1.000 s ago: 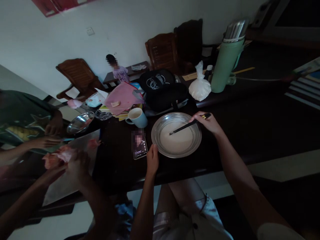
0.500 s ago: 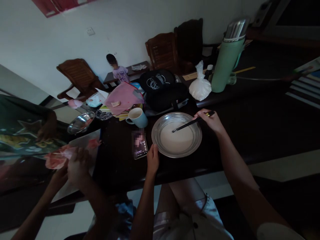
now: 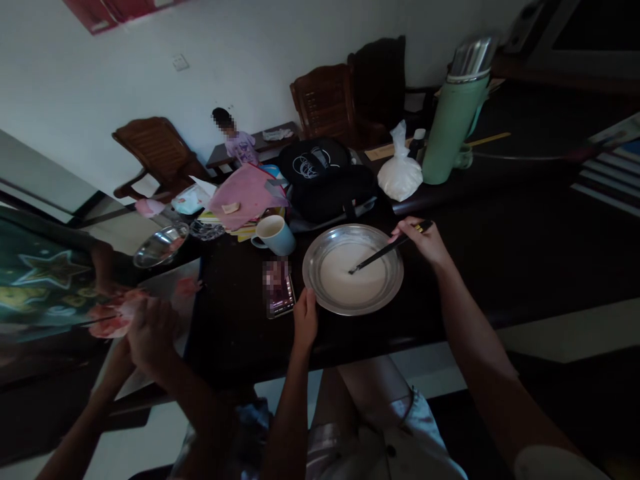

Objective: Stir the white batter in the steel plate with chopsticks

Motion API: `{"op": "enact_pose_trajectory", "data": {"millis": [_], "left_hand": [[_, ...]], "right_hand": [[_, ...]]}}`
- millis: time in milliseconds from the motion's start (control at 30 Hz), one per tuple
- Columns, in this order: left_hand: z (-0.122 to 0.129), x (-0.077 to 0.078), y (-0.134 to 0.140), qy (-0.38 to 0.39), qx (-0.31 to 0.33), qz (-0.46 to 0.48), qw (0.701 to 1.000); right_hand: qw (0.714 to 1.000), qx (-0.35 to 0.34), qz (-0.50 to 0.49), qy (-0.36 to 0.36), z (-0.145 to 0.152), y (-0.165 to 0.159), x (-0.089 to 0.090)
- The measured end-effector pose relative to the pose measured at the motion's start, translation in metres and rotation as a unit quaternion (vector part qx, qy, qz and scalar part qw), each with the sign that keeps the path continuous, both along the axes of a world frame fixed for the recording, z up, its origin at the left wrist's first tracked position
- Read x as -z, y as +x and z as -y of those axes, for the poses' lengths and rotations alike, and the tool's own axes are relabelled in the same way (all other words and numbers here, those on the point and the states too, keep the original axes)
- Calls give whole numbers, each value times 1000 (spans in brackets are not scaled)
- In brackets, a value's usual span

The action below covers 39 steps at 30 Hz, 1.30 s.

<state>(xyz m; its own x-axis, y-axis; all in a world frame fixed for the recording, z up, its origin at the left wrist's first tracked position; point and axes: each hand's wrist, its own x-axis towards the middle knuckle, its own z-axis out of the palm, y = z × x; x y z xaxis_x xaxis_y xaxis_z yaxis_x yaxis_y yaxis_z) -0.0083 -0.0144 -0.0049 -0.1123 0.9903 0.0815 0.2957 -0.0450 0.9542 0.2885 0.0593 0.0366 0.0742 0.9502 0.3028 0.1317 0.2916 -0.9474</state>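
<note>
A wide metal basin (image 3: pixel 395 293) holds a milky white liquid (image 3: pixel 345 287) and stands near the table's front edge. My left hand (image 3: pixel 305 319) pinches the basin's near-left rim, thumb on top. In my right hand (image 3: pixel 423 243), above the far-right rim, is a pair of black chopsticks (image 3: pixel 383 253); their tips dip into the liquid near its middle. To the left of the basin lies a lit phone (image 3: pixel 281 293), close to my left hand. A light blue mug (image 3: pixel 280 239) stands just behind the phone.
On the left, another person's hands (image 3: pixel 155 333) handle pink, raw-looking pieces (image 3: pixel 117 313) over a white board (image 3: pixel 183 313). A metal bowl (image 3: pixel 143 253) sits beyond. Behind my basin are a black bag (image 3: pixel 330 193), a tied bag of white powder (image 3: pixel 400 179) and a tall green thermos (image 3: pixel 453 127).
The chopstick tips have shifted slightly right and toward me in the white liquid. My left hand stays on the rim. At left, the other person's hands and the pink pieces have moved slightly.
</note>
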Motion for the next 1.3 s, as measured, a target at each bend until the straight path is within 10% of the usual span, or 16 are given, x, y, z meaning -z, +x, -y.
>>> {"op": "enact_pose_trajectory", "data": {"millis": [167, 767, 1300], "left_hand": [[0, -1, 0, 5, -1, -1, 1000], [0, 1, 0, -2, -1, 0, 1000], [0, 2, -1, 1, 2, -2, 1000]], "right_hand": [[996, -79, 27, -2, 1, -5, 1], [1000, 22, 5, 1, 0, 2, -3], [999, -46, 18, -12, 1, -2, 0]]}}
